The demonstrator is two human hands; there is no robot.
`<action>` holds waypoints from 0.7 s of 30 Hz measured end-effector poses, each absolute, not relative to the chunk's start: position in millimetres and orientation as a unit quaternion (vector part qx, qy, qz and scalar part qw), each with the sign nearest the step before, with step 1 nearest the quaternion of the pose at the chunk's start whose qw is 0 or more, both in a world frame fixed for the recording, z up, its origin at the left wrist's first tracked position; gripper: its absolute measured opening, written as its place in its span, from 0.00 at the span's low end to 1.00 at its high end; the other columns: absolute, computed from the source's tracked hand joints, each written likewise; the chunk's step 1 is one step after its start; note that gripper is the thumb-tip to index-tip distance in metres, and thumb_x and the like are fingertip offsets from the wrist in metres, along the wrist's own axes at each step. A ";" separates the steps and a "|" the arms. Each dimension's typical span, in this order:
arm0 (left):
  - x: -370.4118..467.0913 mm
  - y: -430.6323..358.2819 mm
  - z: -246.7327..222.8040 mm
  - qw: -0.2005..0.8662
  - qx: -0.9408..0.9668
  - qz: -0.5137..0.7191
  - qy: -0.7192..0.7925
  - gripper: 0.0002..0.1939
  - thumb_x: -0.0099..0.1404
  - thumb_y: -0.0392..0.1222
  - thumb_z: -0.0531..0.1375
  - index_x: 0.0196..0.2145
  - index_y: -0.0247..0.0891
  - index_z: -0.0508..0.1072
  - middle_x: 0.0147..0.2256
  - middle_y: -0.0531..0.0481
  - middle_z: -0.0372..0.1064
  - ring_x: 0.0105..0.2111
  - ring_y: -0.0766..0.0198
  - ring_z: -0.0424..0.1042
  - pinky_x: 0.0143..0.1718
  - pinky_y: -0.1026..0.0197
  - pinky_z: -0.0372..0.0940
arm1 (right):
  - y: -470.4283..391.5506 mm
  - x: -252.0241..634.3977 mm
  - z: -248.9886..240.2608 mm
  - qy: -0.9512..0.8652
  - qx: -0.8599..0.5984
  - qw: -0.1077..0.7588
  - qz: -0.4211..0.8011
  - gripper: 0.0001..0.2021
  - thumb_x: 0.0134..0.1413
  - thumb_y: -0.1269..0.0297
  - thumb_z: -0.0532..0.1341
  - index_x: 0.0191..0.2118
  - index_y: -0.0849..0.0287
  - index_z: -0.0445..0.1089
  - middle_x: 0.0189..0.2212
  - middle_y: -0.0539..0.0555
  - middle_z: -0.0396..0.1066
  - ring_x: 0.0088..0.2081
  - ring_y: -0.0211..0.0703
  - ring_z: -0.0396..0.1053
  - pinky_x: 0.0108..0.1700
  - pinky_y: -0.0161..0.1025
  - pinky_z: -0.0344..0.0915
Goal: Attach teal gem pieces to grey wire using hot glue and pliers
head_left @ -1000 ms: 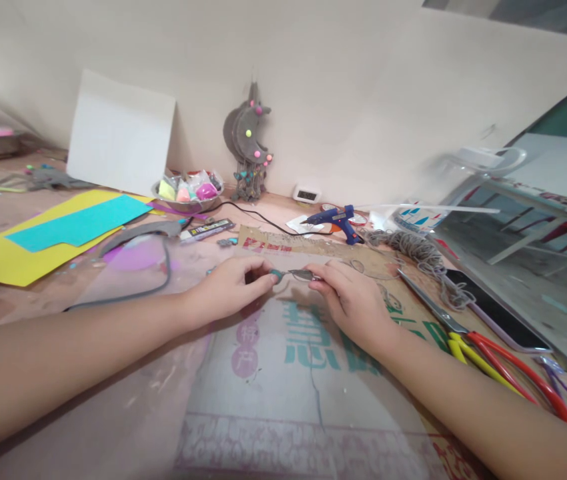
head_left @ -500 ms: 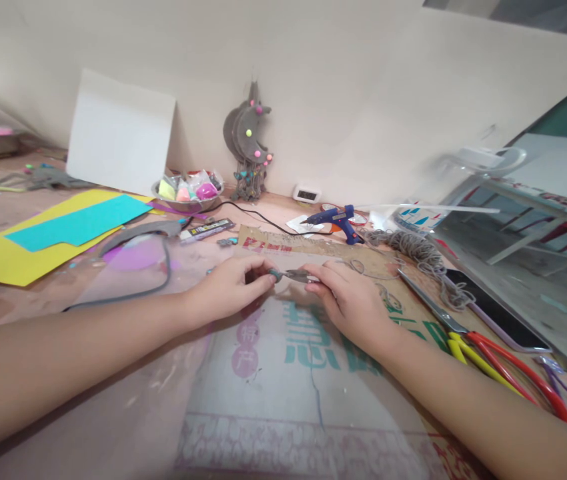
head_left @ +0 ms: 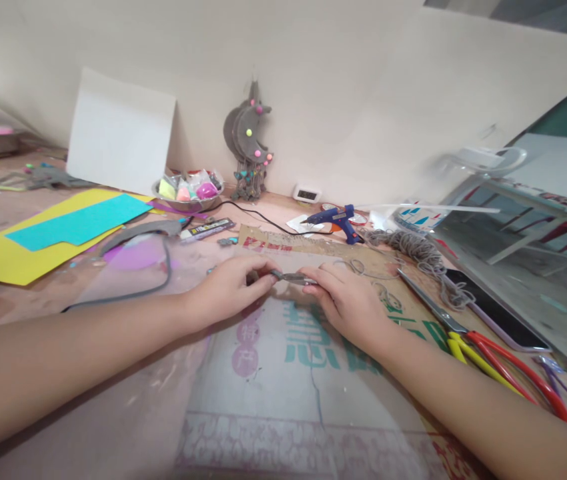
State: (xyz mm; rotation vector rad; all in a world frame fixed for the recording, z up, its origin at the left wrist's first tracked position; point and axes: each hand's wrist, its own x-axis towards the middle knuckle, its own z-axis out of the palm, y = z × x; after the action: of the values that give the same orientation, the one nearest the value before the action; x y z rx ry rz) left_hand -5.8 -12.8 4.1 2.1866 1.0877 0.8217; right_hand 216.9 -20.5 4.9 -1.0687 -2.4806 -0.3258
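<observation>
Over the middle of the work mat, my left hand (head_left: 236, 283) pinches a small grey piece (head_left: 277, 274) between thumb and fingertips; most of it is hidden. My right hand (head_left: 351, 293) is closed round what look like small metal scissors (head_left: 293, 277), their handles covered by my fingers. The pointed blades reach left and meet the grey piece at my left fingertips. Beneath both hands lies a printed cardboard sheet (head_left: 258, 413) under a clear plastic cover.
Grey yarn (head_left: 413, 248), large red-and-yellow-handled scissors (head_left: 456, 323) and a phone (head_left: 498, 310) lie to the right. Behind are a blue glue gun (head_left: 333, 219) and a bowl of coloured clay (head_left: 188, 203). Yellow (head_left: 28, 267) and blue sheets (head_left: 83, 223) lie left. A moon ornament (head_left: 246, 133) hangs behind.
The grey piece has turned slightly in my left fingertips, and its teal side shows less. The metal blades have shifted slightly left against it. Both arms have stayed nearly still.
</observation>
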 end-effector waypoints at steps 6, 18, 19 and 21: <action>-6.1 -12.9 2.8 0.262 0.821 0.308 0.402 0.10 0.64 0.39 0.52 0.37 0.37 0.72 0.34 0.51 0.72 0.36 0.63 0.69 0.38 0.62 0.62 | -21.3 218.3 2.8 -0.891 -0.386 0.209 -0.113 0.15 0.63 0.60 0.49 0.44 0.60 0.69 0.29 0.54 0.70 0.31 0.43 0.65 0.33 0.37 0.56; -6.5 -12.5 0.9 0.264 0.822 0.309 0.400 0.10 0.64 0.38 0.52 0.38 0.37 0.72 0.34 0.52 0.73 0.35 0.64 0.69 0.39 0.63 0.63 | -19.8 218.1 2.9 -0.893 -0.379 0.214 -0.114 0.14 0.63 0.62 0.50 0.43 0.60 0.70 0.29 0.54 0.71 0.30 0.43 0.66 0.32 0.38 0.58; -6.2 -12.8 1.4 0.267 0.821 0.308 0.399 0.10 0.64 0.38 0.52 0.38 0.37 0.72 0.34 0.52 0.73 0.35 0.64 0.69 0.38 0.63 0.63 | -20.2 218.0 2.9 -0.891 -0.382 0.218 -0.110 0.14 0.63 0.62 0.50 0.44 0.60 0.69 0.30 0.55 0.71 0.31 0.44 0.67 0.32 0.38 0.59; -5.8 -13.5 3.0 0.276 0.819 0.304 0.401 0.10 0.64 0.38 0.52 0.37 0.37 0.72 0.33 0.52 0.73 0.34 0.64 0.69 0.38 0.63 0.62 | -20.8 217.8 3.1 -0.884 -0.395 0.231 -0.098 0.14 0.63 0.61 0.50 0.46 0.60 0.68 0.32 0.56 0.71 0.33 0.45 0.68 0.34 0.39 0.61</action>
State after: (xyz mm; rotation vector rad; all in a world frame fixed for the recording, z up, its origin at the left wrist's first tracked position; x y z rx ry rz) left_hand -5.8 -13.5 3.0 2.2009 1.0778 0.8176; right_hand 217.8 -20.8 3.1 -1.0853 -2.4297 -0.2699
